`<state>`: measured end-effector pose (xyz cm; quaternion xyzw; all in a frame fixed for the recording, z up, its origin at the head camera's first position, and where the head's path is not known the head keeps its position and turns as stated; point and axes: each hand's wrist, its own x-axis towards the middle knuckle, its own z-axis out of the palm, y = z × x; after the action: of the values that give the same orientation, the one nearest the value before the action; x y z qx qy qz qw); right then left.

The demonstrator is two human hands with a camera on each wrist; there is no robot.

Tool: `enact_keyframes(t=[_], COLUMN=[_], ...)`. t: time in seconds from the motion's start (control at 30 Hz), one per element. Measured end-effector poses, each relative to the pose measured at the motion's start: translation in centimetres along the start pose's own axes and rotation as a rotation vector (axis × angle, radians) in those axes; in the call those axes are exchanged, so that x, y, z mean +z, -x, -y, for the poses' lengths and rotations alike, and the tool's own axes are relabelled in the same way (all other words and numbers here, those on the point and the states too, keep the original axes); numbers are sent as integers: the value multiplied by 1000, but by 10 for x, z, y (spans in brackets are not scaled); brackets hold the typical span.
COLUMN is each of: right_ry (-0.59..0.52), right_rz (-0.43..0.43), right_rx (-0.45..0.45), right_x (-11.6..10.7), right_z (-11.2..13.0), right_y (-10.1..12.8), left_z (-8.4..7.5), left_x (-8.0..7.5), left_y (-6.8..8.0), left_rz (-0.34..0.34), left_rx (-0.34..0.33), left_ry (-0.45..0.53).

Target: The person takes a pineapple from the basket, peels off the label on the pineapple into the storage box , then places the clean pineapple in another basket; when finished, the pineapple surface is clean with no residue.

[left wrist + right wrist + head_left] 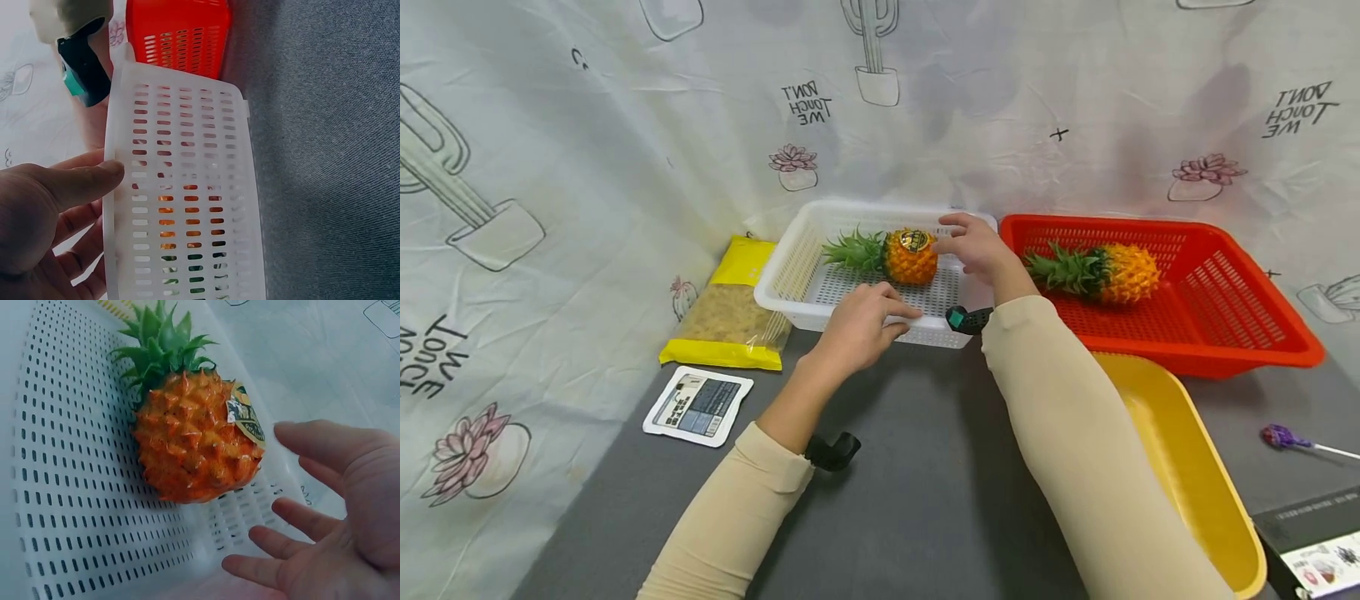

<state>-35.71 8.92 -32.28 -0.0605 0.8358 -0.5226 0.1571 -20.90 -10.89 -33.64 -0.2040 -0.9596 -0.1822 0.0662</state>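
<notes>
A white slotted basket stands at the middle back of the dark table. Inside it an orange pineapple with a round label lies on its side, leaves pointing left. My left hand rests at the basket's near rim. Its thumb lies straight against the rim and its fingers are relaxed. My right hand hovers open just right of the pineapple, fingers spread. It does not touch the fruit.
A red basket with a second pineapple stands to the right. A yellow basin sits in front of it. A yellow bag and a small white packet lie left. A lollipop and a box lie at the right.
</notes>
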Motion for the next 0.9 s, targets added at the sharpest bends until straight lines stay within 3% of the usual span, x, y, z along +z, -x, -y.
enact_keyframes(t=[0.2, 0.33, 0.47, 0.9], right_ry=[246, 344, 389, 373], right_rz=[-35, -50, -28, 31], right_rx=[-45, -73, -94, -96], right_x=[5, 9, 14, 19], right_z=[-2, -5, -3, -5], right_y=[-15, -20, -19, -23], left_z=[1, 1, 4, 2], left_x=[0, 0, 0, -1], left_y=[1, 1, 2, -1], left_rz=[1, -6, -12, -3], left_rx=[3, 11, 15, 23], left_ry=[-1, -3, -4, -7])
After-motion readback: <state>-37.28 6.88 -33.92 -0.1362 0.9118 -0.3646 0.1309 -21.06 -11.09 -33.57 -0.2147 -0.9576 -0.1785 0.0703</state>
